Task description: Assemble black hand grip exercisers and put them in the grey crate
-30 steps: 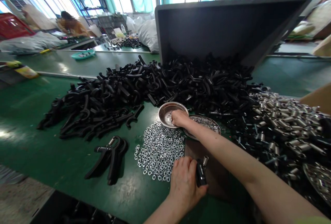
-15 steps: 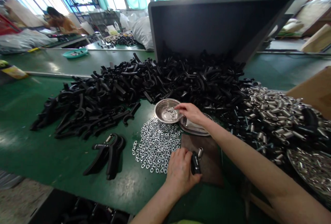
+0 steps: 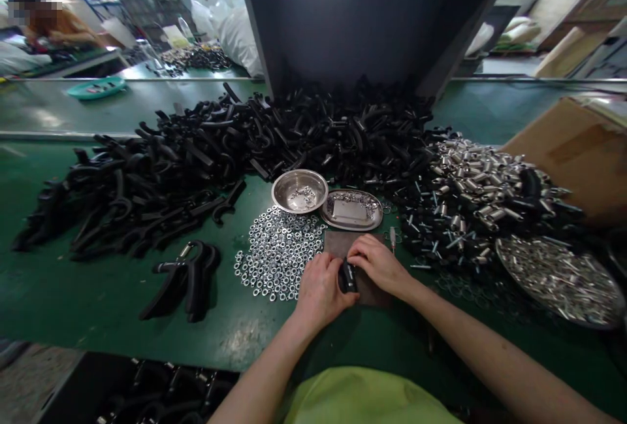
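Observation:
My left hand (image 3: 319, 287) is closed on a small black part (image 3: 349, 276) over a brown mat (image 3: 372, 290). My right hand (image 3: 376, 260) is pinched at the top of that part; whatever its fingertips hold is too small to make out. Left of my hands lies a spread of metal nuts (image 3: 279, 254). A round steel bowl (image 3: 300, 191) with small metal pieces stands beyond them, beside an oval metal tray (image 3: 351, 209). A black clamp-like piece with a spring (image 3: 189, 280) rests on the green table at the left.
Black parts (image 3: 235, 136) form a long heap across the table before a tilted grey bin (image 3: 377, 25). Springs (image 3: 490, 182), a dish of metal pins (image 3: 563, 280) and a cardboard box (image 3: 573, 149) are at the right. A person (image 3: 53, 22) sits at the far left.
My right hand has come back from the steel bowl to the black part in my left hand. The view has shifted, bringing more of the right side and my green clothing into sight.

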A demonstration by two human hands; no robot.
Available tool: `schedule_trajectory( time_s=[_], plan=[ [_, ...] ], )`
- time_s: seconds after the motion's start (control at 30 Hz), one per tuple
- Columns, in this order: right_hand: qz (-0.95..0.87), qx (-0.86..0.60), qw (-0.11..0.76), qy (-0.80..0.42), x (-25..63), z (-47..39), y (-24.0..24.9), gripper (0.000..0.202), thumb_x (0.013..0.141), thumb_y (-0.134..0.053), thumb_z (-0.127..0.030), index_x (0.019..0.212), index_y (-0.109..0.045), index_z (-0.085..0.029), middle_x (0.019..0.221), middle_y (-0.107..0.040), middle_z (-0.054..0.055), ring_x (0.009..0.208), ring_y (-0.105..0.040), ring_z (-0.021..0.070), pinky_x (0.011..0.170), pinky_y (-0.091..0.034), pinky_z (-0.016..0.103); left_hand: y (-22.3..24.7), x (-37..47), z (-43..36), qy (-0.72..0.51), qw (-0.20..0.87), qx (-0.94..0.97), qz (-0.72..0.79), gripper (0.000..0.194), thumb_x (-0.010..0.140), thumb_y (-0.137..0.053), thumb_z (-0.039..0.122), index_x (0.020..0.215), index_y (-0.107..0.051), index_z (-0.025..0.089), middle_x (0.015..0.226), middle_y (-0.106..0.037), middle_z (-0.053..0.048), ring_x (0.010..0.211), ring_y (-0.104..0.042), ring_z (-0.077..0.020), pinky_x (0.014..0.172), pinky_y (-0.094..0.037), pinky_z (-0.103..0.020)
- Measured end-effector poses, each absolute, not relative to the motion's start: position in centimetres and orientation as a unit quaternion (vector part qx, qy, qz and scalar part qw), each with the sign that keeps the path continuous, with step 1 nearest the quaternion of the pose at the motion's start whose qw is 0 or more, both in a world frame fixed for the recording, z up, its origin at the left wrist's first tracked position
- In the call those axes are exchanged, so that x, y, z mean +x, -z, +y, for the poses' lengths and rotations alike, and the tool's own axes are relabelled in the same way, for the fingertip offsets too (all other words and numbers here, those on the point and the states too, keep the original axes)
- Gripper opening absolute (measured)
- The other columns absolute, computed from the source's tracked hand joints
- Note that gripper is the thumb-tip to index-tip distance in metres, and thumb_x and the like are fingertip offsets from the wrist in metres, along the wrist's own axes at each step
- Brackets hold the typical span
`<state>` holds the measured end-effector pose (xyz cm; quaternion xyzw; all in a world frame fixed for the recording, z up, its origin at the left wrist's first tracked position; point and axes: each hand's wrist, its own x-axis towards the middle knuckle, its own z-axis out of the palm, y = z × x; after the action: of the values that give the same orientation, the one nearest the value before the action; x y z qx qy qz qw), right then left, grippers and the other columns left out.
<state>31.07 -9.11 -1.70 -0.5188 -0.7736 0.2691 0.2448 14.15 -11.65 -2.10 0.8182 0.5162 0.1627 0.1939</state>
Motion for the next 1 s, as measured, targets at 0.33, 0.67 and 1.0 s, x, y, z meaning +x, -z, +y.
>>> schedule_trajectory(
  time_s=[0.33, 0.67, 1.0],
  plan=[
    [-0.837, -0.511, 0.193, -0.019, 29.9, -12.1, 3.2, 0.028, 0.093, -0.039, -0.02, 0.088, -0.066, -0.017, 0.084, -0.064, 0.01, 0.083, -0.05, 0.0214, 0.072, -0.035, 0.035, 2.4, 14.2, -11.9, -0.18, 0.183, 0.823, 0.507, 0.045, 0.061, -0.073, 0.033, 0.1, -0.058, 0.019, 0.094, -0.056, -0.006, 0.091, -0.053, -0.0249, 0.081, -0.045, -0.04],
    [-0.733, -0.632, 0.216, -0.127, 34.0, -3.2, 1.7, 0.02, 0.087, -0.05, -0.017, 0.093, -0.07, -0.019, 0.097, -0.068, 0.006, 0.094, -0.056, 0.0176, 0.086, -0.04, 0.03, 2.3, 13.9, -12.9, -0.155, 0.134, 0.86, 0.467, 0.058, 0.076, -0.064, 0.039, 0.129, -0.045, 0.023, 0.109, -0.057, -0.008, 0.097, -0.051, -0.0262, 0.085, -0.043, -0.043],
    [-0.73, -0.661, 0.152, -0.089, 34.3, 2.4, 4.5, 0.024, 0.088, -0.045, -0.023, 0.081, -0.068, -0.019, 0.092, -0.062, 0.007, 0.093, -0.05, 0.019, 0.075, -0.038, 0.026, 2.8, 14.1, -12.6, -0.155, 0.136, 0.864, 0.46, 0.065, 0.071, -0.069, 0.034, 0.129, -0.045, 0.02, 0.11, -0.058, -0.009, 0.098, -0.052, -0.027, 0.085, -0.045, -0.043]
  ],
)
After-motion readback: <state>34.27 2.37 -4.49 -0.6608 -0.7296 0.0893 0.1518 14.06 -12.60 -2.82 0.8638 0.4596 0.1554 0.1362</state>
